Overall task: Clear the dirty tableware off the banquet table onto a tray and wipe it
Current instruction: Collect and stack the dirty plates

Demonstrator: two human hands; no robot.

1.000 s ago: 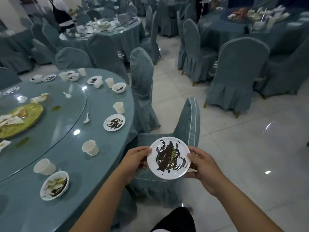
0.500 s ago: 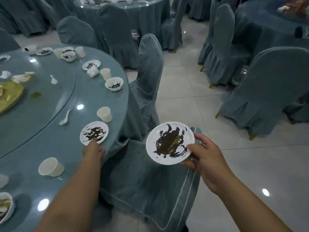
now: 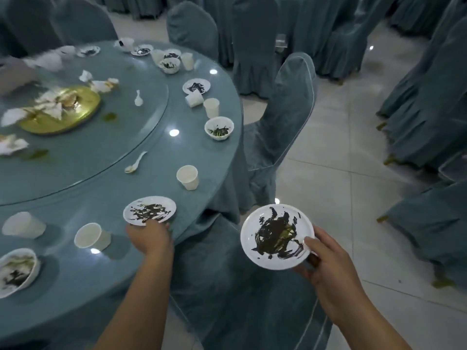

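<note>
A dirty plate [image 3: 276, 236] smeared with dark sauce is held just off the near edge of the table [image 3: 222, 157], above a covered chair [image 3: 252, 294]. It is pinched at its rim by the right hand [image 3: 328, 269], thumb on top and fingers curled beneath. A second ago this plate was held in both hands. The left hand [image 3: 149, 236] has since been moved to a second plate [image 3: 149, 210] at the table's near edge and is closed on its near rim. Whether that plate has been lifted cannot be told. A second piece is thus judged to be under collection, probably for stacking. Cups, bowls and more plates are left along the table's rim, and no tray is seen.
</note>
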